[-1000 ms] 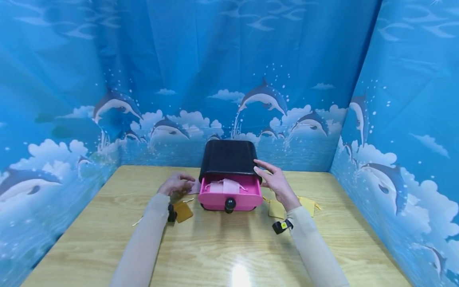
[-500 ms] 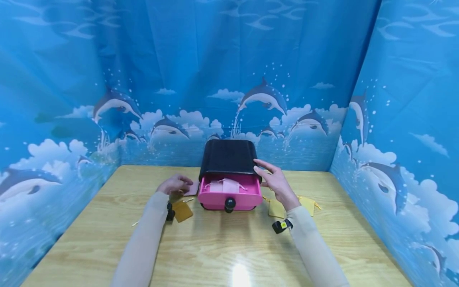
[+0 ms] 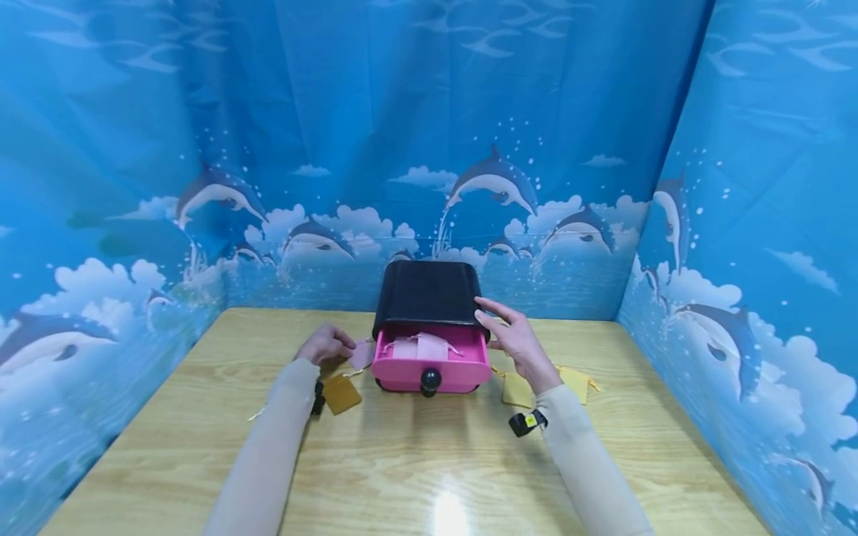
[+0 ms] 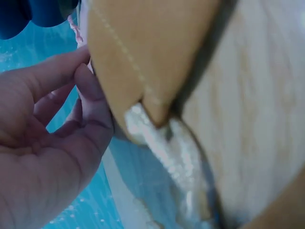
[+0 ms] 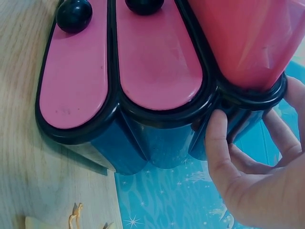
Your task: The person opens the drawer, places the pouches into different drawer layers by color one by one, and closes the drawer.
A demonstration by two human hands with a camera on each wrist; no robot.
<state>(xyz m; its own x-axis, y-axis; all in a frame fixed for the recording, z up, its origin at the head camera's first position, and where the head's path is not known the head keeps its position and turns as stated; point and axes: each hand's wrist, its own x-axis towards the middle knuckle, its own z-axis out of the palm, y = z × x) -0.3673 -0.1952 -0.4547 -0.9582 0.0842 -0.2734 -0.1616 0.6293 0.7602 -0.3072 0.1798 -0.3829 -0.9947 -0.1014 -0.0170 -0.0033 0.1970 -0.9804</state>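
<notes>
A black drawer box (image 3: 429, 294) with pink drawers stands at the table's back. Its top drawer (image 3: 402, 377) is pulled out, with light pink drawstring pouches (image 3: 429, 348) lying inside. My left hand (image 3: 325, 345) pinches the edge of another pink pouch (image 3: 362, 355) beside the box, between thumb and fingertips. In the left wrist view, a tan pouch (image 4: 143, 43) with a pale cord covers most of that pink pouch. My right hand (image 3: 519, 342) holds the box's right side. In the right wrist view its thumb (image 5: 217, 126) sits in the groove under the top tier.
A mustard pouch (image 3: 342, 394) lies by the left wrist, and a pale cord end (image 3: 256, 414) shows left of the forearm. Yellow pouches (image 3: 517, 390) lie under the right wrist. A dolphin-print curtain (image 3: 348, 149) walls the wooden table (image 3: 402, 461).
My left hand has drawn slightly back to the left, then closed on the pink pouch's edge; the pouch now sits turned and nearer the front. My right hand has not moved.
</notes>
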